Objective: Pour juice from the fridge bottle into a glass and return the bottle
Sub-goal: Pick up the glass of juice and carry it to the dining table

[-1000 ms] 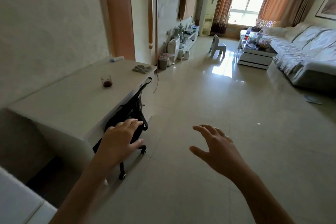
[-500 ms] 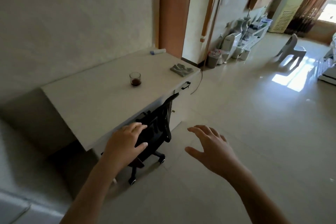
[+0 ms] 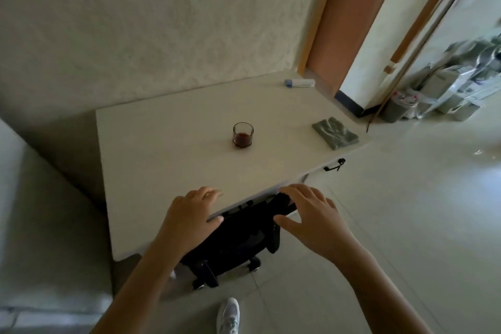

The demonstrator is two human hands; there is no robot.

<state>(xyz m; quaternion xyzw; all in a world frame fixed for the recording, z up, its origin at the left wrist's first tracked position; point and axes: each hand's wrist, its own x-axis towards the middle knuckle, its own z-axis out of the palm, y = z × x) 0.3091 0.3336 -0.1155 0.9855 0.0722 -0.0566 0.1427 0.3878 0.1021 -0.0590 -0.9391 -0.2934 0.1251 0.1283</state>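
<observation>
A small clear glass (image 3: pixel 243 135) with a little dark red juice in its bottom stands upright near the middle of the white desk (image 3: pixel 162 160). My left hand (image 3: pixel 191 214) hovers over the desk's near edge, fingers apart, holding nothing. My right hand (image 3: pixel 311 217) is spread over the top of the black office chair (image 3: pixel 238 244) tucked under the desk, also holding nothing. Both hands are well short of the glass. No juice bottle and no fridge door are in view.
A folded grey-green cloth (image 3: pixel 334 133) lies at the desk's right end and a white tube (image 3: pixel 299 82) at its far corner. A wooden door frame (image 3: pixel 349 16) stands beyond. A grey bin (image 3: pixel 398 108) and clutter sit on the floor at right. My white shoe (image 3: pixel 229 314) is below.
The view has swung left and down toward the desk, which is now closer. Both hands have moved forward over the desk edge and the chair back.
</observation>
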